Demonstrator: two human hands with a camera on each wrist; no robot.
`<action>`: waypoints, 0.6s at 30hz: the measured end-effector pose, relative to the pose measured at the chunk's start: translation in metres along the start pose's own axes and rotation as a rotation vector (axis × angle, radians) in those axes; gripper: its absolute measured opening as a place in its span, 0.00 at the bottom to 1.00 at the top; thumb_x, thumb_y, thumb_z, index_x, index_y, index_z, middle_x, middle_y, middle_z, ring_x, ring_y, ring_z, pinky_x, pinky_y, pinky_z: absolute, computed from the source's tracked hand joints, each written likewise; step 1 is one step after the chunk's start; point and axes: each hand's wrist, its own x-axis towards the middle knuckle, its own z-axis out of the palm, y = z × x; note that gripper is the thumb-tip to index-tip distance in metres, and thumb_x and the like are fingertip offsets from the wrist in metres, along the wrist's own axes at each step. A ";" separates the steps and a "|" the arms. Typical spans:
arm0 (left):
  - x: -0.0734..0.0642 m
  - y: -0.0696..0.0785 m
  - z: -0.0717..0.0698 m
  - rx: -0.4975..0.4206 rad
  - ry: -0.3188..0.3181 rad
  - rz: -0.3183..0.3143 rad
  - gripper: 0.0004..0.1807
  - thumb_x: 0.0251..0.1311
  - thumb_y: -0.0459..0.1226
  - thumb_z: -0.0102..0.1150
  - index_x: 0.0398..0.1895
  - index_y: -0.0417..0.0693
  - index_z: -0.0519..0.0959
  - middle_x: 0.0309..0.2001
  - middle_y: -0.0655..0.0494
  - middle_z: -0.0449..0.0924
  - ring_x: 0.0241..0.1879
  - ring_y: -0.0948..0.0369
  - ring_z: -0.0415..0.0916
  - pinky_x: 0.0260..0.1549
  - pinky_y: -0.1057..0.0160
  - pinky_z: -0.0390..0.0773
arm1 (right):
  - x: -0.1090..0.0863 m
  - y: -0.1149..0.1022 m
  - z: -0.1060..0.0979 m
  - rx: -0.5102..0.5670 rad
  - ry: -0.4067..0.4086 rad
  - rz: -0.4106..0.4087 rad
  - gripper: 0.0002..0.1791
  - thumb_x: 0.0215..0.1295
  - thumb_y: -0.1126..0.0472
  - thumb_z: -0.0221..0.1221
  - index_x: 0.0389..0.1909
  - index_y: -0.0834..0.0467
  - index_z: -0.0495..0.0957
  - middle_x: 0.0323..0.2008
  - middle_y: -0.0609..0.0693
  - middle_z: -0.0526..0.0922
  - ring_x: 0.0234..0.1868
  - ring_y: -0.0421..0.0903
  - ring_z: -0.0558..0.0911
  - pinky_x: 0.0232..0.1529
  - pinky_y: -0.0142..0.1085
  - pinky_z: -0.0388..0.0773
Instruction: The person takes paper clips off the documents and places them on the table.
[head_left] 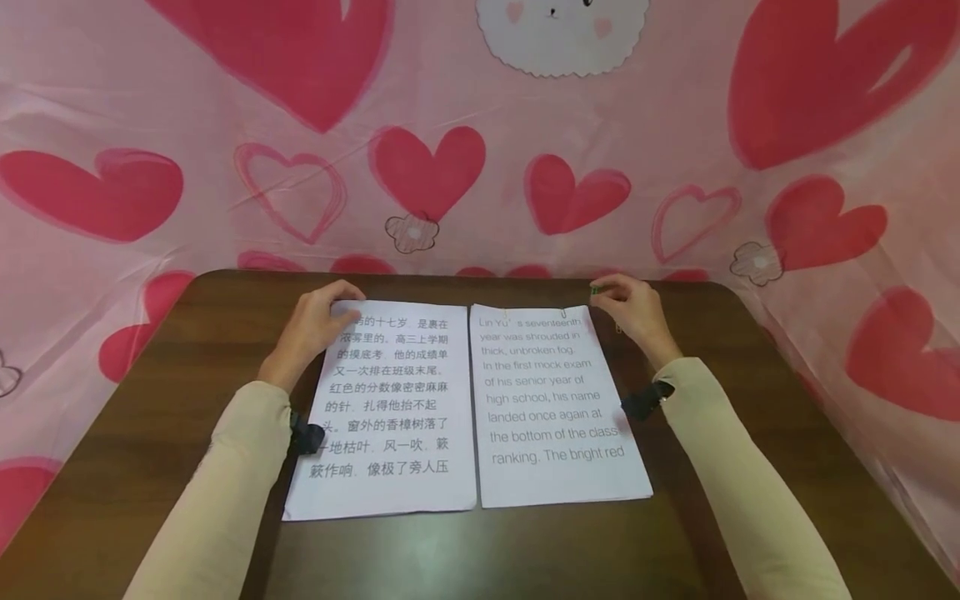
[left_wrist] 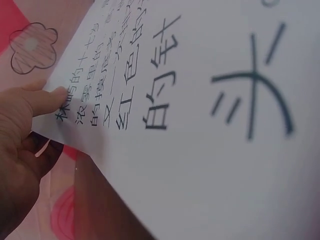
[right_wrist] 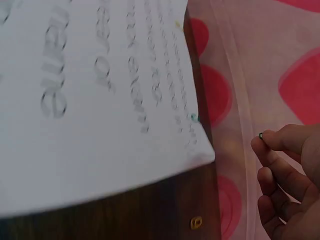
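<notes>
The stack of sheets with printed Chinese text [head_left: 390,492] lies on the left. My left hand [head_left: 315,321] pinches its top left corner, thumb on the printed face and fingers behind, as the left wrist view shows. To the right lies a stack of sheets with English text [head_left: 562,487], with a green paper clip [right_wrist: 194,117] and a yellow paper clip [right_wrist: 178,24] on its top edge. Just beyond that stack's top right corner, my right hand [head_left: 633,312] pinches a small green paper clip [right_wrist: 261,135] between thumb and index finger, apart from the paper.
A loose yellow paper clip [right_wrist: 196,223] rests on the dark wooden table [head_left: 450,554], right of the English sheets. Behind the table hangs a pink cloth [head_left: 480,100] with red hearts. Each wrist wears a small black camera.
</notes>
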 end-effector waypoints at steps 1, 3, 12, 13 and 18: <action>0.000 0.000 0.000 0.003 -0.001 0.002 0.15 0.66 0.30 0.60 0.55 0.43 0.77 0.59 0.39 0.78 0.54 0.43 0.74 0.67 0.40 0.69 | -0.001 0.003 -0.003 -0.010 -0.001 -0.001 0.15 0.65 0.55 0.66 0.51 0.55 0.84 0.42 0.59 0.89 0.34 0.39 0.82 0.31 0.31 0.73; 0.000 0.001 -0.001 0.008 -0.001 0.006 0.15 0.66 0.30 0.61 0.55 0.43 0.77 0.59 0.38 0.78 0.54 0.43 0.74 0.67 0.40 0.69 | -0.002 0.010 -0.008 -0.032 -0.001 -0.005 0.15 0.66 0.56 0.65 0.51 0.55 0.83 0.43 0.60 0.89 0.37 0.42 0.83 0.34 0.31 0.73; 0.001 0.003 0.000 0.020 -0.015 -0.024 0.15 0.67 0.31 0.60 0.56 0.44 0.76 0.60 0.38 0.77 0.56 0.42 0.72 0.67 0.39 0.68 | -0.007 0.036 -0.028 -0.131 -0.082 0.015 0.14 0.68 0.59 0.62 0.52 0.60 0.81 0.43 0.64 0.87 0.44 0.56 0.82 0.41 0.37 0.74; 0.001 0.003 0.000 0.028 -0.018 -0.025 0.15 0.67 0.31 0.60 0.56 0.44 0.76 0.60 0.38 0.77 0.56 0.42 0.72 0.67 0.39 0.68 | -0.007 0.038 -0.029 -0.145 -0.097 0.020 0.14 0.68 0.59 0.62 0.52 0.60 0.81 0.43 0.64 0.86 0.44 0.57 0.82 0.41 0.38 0.74; 0.001 -0.002 0.004 0.077 -0.039 -0.025 0.15 0.67 0.32 0.59 0.56 0.46 0.76 0.59 0.39 0.78 0.56 0.43 0.71 0.66 0.39 0.67 | -0.011 0.055 -0.034 -0.218 -0.169 0.038 0.14 0.68 0.59 0.62 0.51 0.61 0.81 0.43 0.65 0.86 0.42 0.58 0.83 0.39 0.38 0.75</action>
